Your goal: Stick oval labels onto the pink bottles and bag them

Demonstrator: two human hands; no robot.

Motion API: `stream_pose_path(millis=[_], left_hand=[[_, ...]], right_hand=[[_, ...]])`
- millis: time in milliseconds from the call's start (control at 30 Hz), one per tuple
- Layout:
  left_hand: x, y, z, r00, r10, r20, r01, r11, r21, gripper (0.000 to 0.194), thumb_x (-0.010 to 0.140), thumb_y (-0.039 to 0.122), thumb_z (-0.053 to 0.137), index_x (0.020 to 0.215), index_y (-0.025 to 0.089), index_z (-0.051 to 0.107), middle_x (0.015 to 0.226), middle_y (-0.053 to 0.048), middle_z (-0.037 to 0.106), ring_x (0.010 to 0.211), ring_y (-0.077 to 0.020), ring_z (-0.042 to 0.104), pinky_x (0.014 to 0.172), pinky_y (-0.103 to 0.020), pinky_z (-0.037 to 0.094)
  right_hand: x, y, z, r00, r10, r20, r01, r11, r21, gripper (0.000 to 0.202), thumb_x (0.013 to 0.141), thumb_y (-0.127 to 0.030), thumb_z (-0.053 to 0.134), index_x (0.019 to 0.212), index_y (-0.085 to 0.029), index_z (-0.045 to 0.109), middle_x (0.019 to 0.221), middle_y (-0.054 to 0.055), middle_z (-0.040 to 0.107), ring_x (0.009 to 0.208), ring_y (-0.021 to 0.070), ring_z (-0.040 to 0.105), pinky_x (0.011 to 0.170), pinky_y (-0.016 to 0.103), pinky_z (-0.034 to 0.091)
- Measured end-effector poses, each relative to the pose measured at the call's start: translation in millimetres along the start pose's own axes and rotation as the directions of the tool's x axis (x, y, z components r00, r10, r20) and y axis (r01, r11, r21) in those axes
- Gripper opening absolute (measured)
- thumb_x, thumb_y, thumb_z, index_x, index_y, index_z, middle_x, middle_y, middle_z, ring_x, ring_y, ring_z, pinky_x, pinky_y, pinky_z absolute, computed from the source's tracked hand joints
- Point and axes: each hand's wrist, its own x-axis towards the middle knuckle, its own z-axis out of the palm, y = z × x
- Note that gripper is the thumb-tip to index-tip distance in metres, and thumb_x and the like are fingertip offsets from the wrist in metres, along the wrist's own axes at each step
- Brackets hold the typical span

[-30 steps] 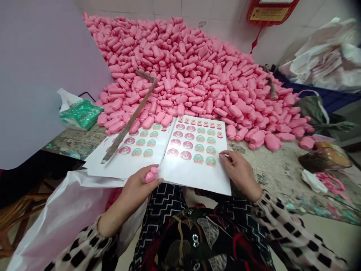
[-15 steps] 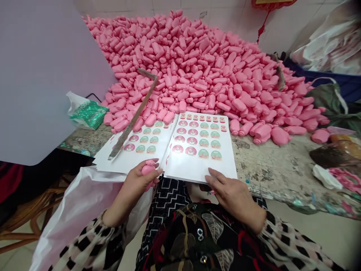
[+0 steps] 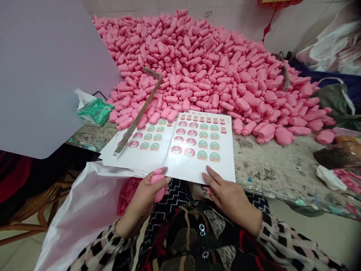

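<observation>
My left hand [image 3: 145,197] is closed around a small pink plastic bottle [image 3: 158,184], just off the table's near edge. Its fingertips are close to the lower left corner of a white sticker sheet [image 3: 197,169]. That sheet carries rows of pink and green rounded labels, with small red ones along its top. My right hand [image 3: 228,197] holds the sheet's near edge, two fingers lying on top and the others curled below, partly hidden. To the left lies another stack of sticker sheets [image 3: 126,160], with a bent metal bar [image 3: 138,116] resting across it.
A large heap of pink bottles [image 3: 197,71] covers the back of the worn table [image 3: 259,165]. A white bag [image 3: 76,210] with pink bottles inside hangs below the left edge. A green packet [image 3: 96,111] stands left; a clear bag with brown contents [image 3: 335,154] lies right.
My left hand has moved slightly right and down with the bottle, showing more of it. Pink bottles inside the white bag have come into sight. My right hand stays at the sheet.
</observation>
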Motion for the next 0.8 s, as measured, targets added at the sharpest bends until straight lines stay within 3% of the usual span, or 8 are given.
stream_pose_path(millis=[167, 300, 400, 533, 633, 800], left_hand=[[6, 5, 0.2, 0.995, 0.046, -0.084, -0.051, 0.997, -0.06, 0.053, 0.058, 0.023, 0.078, 0.107, 0.015, 0.061, 0.071, 0.002, 0.057, 0.056, -0.0053, 0.052, 0.057, -0.017, 0.046], [3, 15, 3.8, 0.989, 0.118, -0.083, -0.129, 0.981, -0.144, 0.052, 0.058, 0.02, 0.077, 0.106, 0.015, 0.06, 0.067, 0.004, 0.056, 0.054, -0.0053, 0.052, 0.056, -0.016, 0.044], [-8, 21, 8.9, 0.963, 0.209, -0.17, -0.248, 0.935, -0.253, 0.051, 0.061, 0.021, 0.076, 0.108, 0.019, 0.055, 0.07, 0.004, 0.059, 0.058, -0.0064, 0.054, 0.059, -0.018, 0.046], [-26, 17, 11.9, 0.938, 0.247, -0.241, -0.313, 0.902, -0.295, 0.045, 0.063, 0.025, 0.076, 0.098, 0.023, 0.048, 0.071, 0.006, 0.061, 0.059, -0.0074, 0.056, 0.062, -0.019, 0.047], [-34, 13, 8.8, 0.924, 0.243, -0.294, -0.325, 0.906, -0.271, 0.045, 0.062, 0.026, 0.076, 0.094, 0.025, 0.045, 0.074, 0.007, 0.061, 0.06, -0.0076, 0.057, 0.063, -0.019, 0.049], [-42, 16, -3.8, 0.878, 0.183, -0.443, -0.308, 0.923, -0.229, 0.041, 0.064, 0.019, 0.073, 0.098, 0.027, 0.051, 0.098, 0.004, 0.064, 0.091, -0.0141, 0.062, 0.076, -0.023, 0.053]], right_hand=[[-2, 3, 1, 0.996, -0.074, -0.046, 0.072, 0.997, -0.034, 0.042, 0.086, -0.02, 0.048, 0.128, -0.019, 0.05, 0.137, 0.011, 0.043, 0.067, 0.0178, 0.064, 0.057, 0.031, 0.051], [-2, 12, 1, 0.965, -0.188, -0.185, 0.188, 0.982, -0.015, 0.04, 0.081, -0.008, 0.046, 0.12, -0.012, 0.054, 0.124, 0.013, 0.056, 0.076, 0.0189, 0.064, 0.06, 0.031, 0.05], [6, 11, -12, 0.932, -0.224, -0.284, 0.228, 0.973, -0.021, 0.037, 0.082, -0.004, 0.043, 0.116, -0.009, 0.054, 0.111, 0.014, 0.062, 0.075, 0.0181, 0.062, 0.06, 0.03, 0.047], [26, -7, -35, 0.909, -0.316, -0.272, 0.32, 0.947, -0.031, 0.031, 0.086, -0.01, 0.043, 0.116, -0.008, 0.05, 0.104, 0.014, 0.062, 0.069, 0.0177, 0.059, 0.054, 0.031, 0.044], [41, -30, -45, 0.853, -0.45, -0.264, 0.452, 0.89, -0.058, 0.026, 0.089, -0.014, 0.042, 0.113, -0.01, 0.05, 0.1, 0.013, 0.061, 0.064, 0.0163, 0.056, 0.049, 0.03, 0.04], [55, -58, -51, 0.724, -0.632, -0.276, 0.637, 0.766, -0.085, 0.016, 0.087, -0.01, 0.042, 0.096, -0.011, 0.055, 0.081, 0.008, 0.059, 0.058, 0.0152, 0.052, 0.044, 0.028, 0.033]])
